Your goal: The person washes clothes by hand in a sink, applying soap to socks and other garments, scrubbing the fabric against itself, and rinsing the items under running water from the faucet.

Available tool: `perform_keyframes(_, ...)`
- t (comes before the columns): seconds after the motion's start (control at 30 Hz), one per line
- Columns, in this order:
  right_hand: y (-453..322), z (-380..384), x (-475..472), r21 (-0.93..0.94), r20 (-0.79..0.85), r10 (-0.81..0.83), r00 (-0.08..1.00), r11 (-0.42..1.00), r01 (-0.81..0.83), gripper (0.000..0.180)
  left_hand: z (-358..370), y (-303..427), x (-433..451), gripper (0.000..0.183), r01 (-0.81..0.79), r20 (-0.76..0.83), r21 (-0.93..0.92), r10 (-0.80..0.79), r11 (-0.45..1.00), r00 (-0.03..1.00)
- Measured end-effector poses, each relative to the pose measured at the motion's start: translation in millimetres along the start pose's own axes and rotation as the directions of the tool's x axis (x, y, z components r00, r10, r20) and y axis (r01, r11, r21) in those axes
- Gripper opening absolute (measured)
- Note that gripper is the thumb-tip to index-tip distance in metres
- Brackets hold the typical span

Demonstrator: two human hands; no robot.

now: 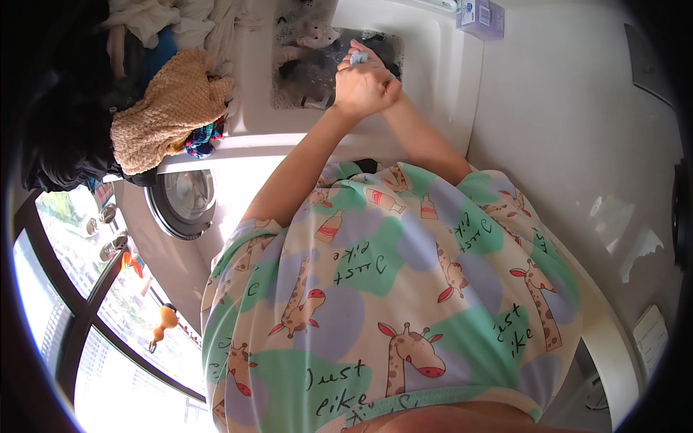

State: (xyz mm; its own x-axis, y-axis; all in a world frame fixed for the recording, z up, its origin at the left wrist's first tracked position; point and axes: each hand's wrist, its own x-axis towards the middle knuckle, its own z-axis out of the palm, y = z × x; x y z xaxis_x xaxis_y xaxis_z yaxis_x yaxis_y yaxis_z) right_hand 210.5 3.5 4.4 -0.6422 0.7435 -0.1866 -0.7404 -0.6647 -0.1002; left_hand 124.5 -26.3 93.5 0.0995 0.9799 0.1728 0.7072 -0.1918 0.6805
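My left hand (364, 89) is closed in a fist around a small light-blue cloth (359, 58), a bit of which pokes out above the knuckles. Pressed against it from behind is my right hand (373, 58), largely covered by the left, with its curled fingers around the same cloth. Both hands are over the near right part of a white sink (433, 92). Below them, foamy grey water (325, 70) holds soaking garments, among them a pale pink piece (319, 35) and dark ones.
A beige knitted cloth (168, 108), dark clothes (65, 130) and white fabric (189, 21) are heaped left of the sink. A purple box (480, 20) stands at its far right corner. A front-loading washing machine door (181, 203) is at lower left, near a window.
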Motion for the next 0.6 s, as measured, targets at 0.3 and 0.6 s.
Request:
perform_keyframes(0.3, -8, 15, -13, -0.523, -0.605, -0.339, 0.72, 0.852, -0.038, 0.025, -21, -175, 10, 0.038, 0.468, 0.409, 0.199, -0.507, 0.861, 0.759)
perform_keyframes(0.6, -8, -34, 2, -0.842, -0.413, -0.466, 0.782, -0.131, -0.523, 0.042, 2, -155, -16, 0.032, 0.269, 0.443, 0.155, -0.31, 0.951, 0.841)
